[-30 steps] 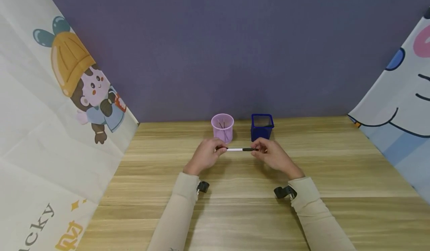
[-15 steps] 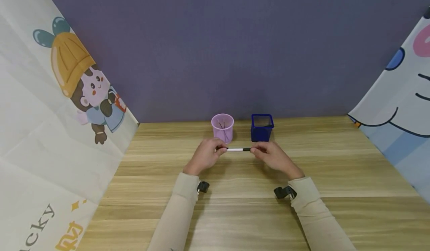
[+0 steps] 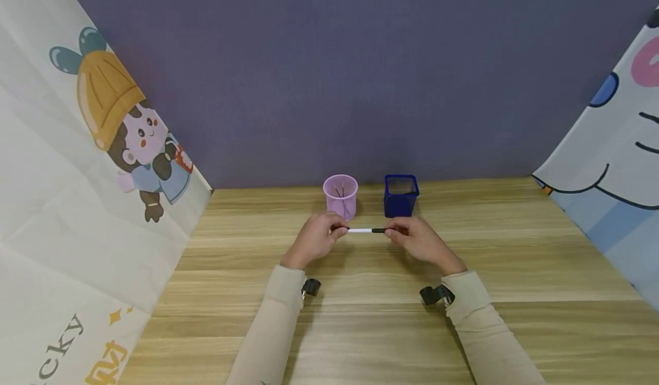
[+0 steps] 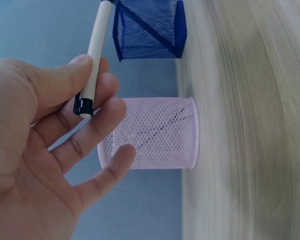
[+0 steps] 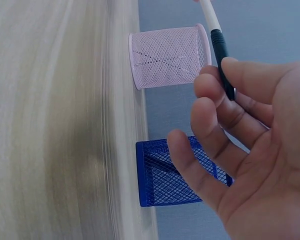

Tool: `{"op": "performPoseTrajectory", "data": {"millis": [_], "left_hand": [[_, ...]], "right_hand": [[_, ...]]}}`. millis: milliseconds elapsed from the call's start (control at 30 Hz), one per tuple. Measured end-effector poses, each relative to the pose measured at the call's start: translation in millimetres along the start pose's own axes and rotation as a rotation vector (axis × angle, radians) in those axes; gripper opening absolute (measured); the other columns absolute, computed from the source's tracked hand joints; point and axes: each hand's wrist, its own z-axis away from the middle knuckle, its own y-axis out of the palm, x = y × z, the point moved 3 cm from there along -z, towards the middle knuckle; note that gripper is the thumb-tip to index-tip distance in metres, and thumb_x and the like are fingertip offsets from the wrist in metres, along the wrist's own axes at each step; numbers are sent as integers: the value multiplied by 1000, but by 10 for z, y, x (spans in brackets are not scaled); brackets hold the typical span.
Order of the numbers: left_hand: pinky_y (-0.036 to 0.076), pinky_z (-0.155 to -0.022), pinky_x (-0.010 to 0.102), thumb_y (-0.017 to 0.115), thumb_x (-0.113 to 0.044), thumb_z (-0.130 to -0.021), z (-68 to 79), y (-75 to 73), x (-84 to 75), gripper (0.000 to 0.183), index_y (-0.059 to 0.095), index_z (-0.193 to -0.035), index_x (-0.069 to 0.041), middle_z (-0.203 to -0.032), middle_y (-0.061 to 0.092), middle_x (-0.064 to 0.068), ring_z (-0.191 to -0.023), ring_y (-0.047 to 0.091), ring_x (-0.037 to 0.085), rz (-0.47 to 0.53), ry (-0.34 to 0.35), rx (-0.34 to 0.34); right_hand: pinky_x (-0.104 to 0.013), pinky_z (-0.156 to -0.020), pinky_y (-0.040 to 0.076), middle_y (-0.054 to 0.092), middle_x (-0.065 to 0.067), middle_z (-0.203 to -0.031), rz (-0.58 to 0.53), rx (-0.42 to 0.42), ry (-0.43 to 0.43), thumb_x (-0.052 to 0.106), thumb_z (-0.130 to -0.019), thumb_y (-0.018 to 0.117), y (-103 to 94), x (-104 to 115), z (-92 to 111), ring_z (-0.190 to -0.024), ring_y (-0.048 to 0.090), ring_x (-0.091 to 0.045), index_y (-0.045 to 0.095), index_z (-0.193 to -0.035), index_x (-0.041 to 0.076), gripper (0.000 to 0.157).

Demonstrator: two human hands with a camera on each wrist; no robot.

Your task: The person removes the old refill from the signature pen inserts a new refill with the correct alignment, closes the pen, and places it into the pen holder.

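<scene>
A pen (image 3: 360,230) with a white barrel and black ends lies level between my two hands, above the table. My left hand (image 3: 315,237) pinches its clip end between thumb and fingers; the black clip and white button show in the left wrist view. At the other end, the black ribbed grip (image 5: 219,46) runs into the thumb and fingers of my right hand (image 3: 419,237), which pinch it near the tip. Behind the left hand stands a pink mesh pen holder (image 3: 337,205) with thin dark sticks inside. A blue square mesh pen holder (image 3: 399,206) stands behind the right hand.
Both holders stand near the back of the wood-grain table (image 3: 360,328), against a grey-purple wall panel (image 3: 360,87). Printed cloths close off the left (image 3: 51,202) and right (image 3: 618,173) sides. A dark object leans inside the blue holder.
My right fingers have moved slightly left along the pen's black end and closed up on it, so less black shows. My left hand and both holders stay in place.
</scene>
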Motion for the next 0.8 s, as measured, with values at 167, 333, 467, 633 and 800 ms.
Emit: {"op": "performPoseTrajectory", "data": {"millis": [167, 333, 467, 633, 800], "left_hand": [[55, -79, 32, 71, -15, -97, 0, 2, 5, 11, 77, -99, -6, -98, 75, 3, -85, 66, 14, -1, 4, 5], [54, -78, 30, 71, -15, -96, 2, 7, 15, 11, 77, -100, -6, -97, 75, 2, -84, 65, 12, -5, 10, 7], [55, -78, 30, 71, -15, -96, 3, 5, 12, 10, 78, -99, -7, -97, 75, 2, -83, 65, 12, -6, 10, 3], [55, -78, 30, 72, -15, -95, 3, 3, 10, 9, 78, -99, -9, -97, 75, 2, -84, 65, 12, 3, 5, 3], [55, -78, 29, 71, -15, -96, 2, 2, 7, 9, 78, -98, -9, -97, 75, 2, -84, 65, 11, 0, 3, 7]], "right_hand": [[-25, -59, 46, 68, -4, -78, 11, -7, -18, 18, -101, 66, -13, 9, 4, -65, 55, -9, 73, -106, 3, 17], [-25, -59, 47, 66, 2, -78, 22, -20, -13, 16, -99, 68, -19, 9, 11, -66, 55, -10, 74, -106, 5, 15], [-25, -60, 47, 66, 1, -79, 25, -31, -19, 15, -98, 69, -20, 9, 13, -68, 55, -10, 74, -105, 4, 13], [-25, -61, 46, 66, 1, -80, 29, -33, -15, 14, -97, 70, -25, 21, 12, -70, 55, -12, 74, -103, 5, 11], [-25, -61, 45, 66, 1, -79, 42, -38, -21, 15, -96, 72, -30, 29, 10, -70, 54, -12, 74, -101, 6, 10]]}}
